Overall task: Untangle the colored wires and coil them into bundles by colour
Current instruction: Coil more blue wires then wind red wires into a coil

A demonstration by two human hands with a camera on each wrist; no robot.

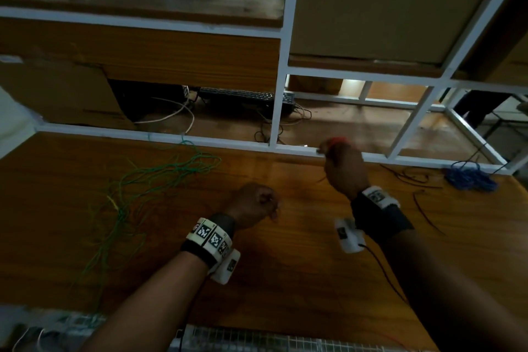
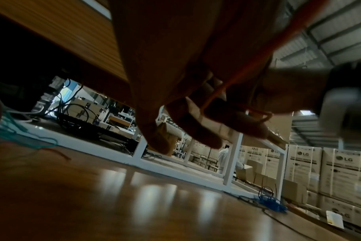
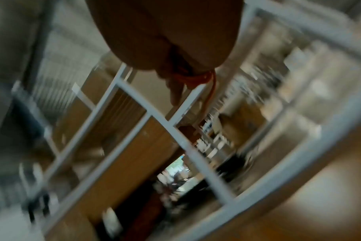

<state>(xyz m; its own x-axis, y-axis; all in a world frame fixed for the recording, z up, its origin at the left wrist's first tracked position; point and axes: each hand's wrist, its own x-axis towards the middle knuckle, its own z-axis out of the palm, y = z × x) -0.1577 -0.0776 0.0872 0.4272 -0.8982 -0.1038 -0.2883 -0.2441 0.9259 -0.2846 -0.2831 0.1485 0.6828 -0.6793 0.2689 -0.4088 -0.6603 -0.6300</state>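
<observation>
A red wire (image 1: 337, 140) is wound in a small coil round the fingers of my right hand (image 1: 344, 168), which is raised near the white frame rail. The right wrist view is blurred but shows the same red wire (image 3: 198, 78) looped on those fingers (image 3: 175, 91). My left hand (image 1: 255, 203) is curled into a fist over the table's middle. In the left wrist view the red wire (image 2: 299, 22) runs down between its fingers (image 2: 198, 135). Loose green wire (image 1: 160, 180) sprawls on the left. A blue bundle (image 1: 468, 177) lies at the far right.
Thin dark wires (image 1: 414, 178) lie on the wooden table (image 1: 285, 280) by the blue bundle (image 2: 272, 203). A white metal frame (image 1: 274, 128) borders the far edge, with a keyboard (image 1: 245, 96) and cables behind it. Cartons (image 2: 340, 171) are stacked beyond.
</observation>
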